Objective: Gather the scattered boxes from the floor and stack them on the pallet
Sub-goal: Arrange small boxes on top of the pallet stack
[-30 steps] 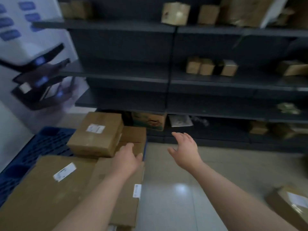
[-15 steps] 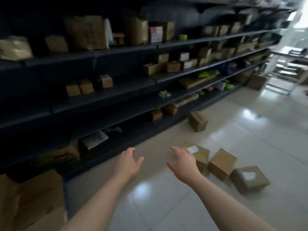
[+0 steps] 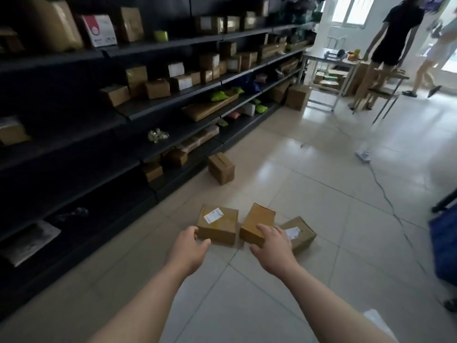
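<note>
Both hands empty, fingers spread: left hand (image 3: 189, 251) before labelled box (image 3: 218, 222), right hand (image 3: 273, 246) over middle box (image 3: 257, 222); third box (image 3: 300, 232) beside, on floor (image 3: 309, 184).

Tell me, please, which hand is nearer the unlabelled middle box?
Right. The right hand reaches over the near edge of the middle box; the left hand is off to its left, by the left labelled box.

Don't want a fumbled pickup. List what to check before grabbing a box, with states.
1. Hands free: left hand and right hand open, empty: ok.
2. Box within reach: labelled box just ahead of left hand: ok.
3. Grip on any box: not ok.
4. Right hand touching middle box: cannot tell.
5. Pallet in sight: blue thing at right edge unclear: cannot tell.
</note>
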Demonstrator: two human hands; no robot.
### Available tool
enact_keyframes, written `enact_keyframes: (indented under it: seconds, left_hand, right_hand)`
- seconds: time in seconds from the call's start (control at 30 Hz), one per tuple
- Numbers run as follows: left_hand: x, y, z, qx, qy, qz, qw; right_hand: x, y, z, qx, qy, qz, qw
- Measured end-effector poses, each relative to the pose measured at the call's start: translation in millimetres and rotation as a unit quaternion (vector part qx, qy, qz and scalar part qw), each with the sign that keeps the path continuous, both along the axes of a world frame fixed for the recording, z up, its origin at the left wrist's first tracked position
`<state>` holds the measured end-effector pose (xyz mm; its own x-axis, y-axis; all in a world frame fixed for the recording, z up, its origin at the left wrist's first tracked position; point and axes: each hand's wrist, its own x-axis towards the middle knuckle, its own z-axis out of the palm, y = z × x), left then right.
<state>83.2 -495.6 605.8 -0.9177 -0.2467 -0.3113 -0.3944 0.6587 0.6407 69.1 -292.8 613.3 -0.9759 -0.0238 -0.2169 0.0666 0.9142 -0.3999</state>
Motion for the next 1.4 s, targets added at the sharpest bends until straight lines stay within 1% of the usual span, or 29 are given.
enact_keyframes:
  seconds: [0.17,0.3,0.47,0.6,0.77,0.93,1.07,1.27,1.4]
  left_hand:
    - [-55,19,-23,-0.002,-0.028,-0.034,0.999]
    - [-114,18,-40,0.0,-0.043,-0.052,0.998]
    - [-203,2,-56,-0.01,-0.06,-0.073,0.995]
    - [-277,-18,-73,-0.026,-0.091,-0.088,0.992]
    - [-350,-36,-112,-0.037,-0.13,-0.082,0.987]
    - [-408,-43,-171,-0.018,-0.173,-0.037,0.984]
    - [-455,-44,-232,-0.022,-0.204,-0.003,0.979]
    - [-516,-37,-347,-0.021,-0.228,0.039,0.973]
    - [-544,-41,-432,-0.024,-0.244,0.054,0.968]
  right_hand:
    - [-45,20,-29,-0.002,-0.035,-0.034,0.999]
    - [-93,16,-51,-0.007,-0.069,-0.056,0.996]
    - [-171,-4,-69,-0.01,-0.093,-0.086,0.992]
    - [-240,-25,-85,-0.016,-0.117,-0.116,0.986]
    - [-311,-37,-121,-0.038,-0.152,-0.138,0.978]
    - [-377,-35,-174,-0.051,-0.195,-0.156,0.967]
    - [-433,-29,-233,-0.062,-0.216,-0.157,0.962]
    - [-505,-26,-352,-0.04,-0.25,-0.128,0.959]
    - [-533,-30,-438,-0.043,-0.274,-0.124,0.953]
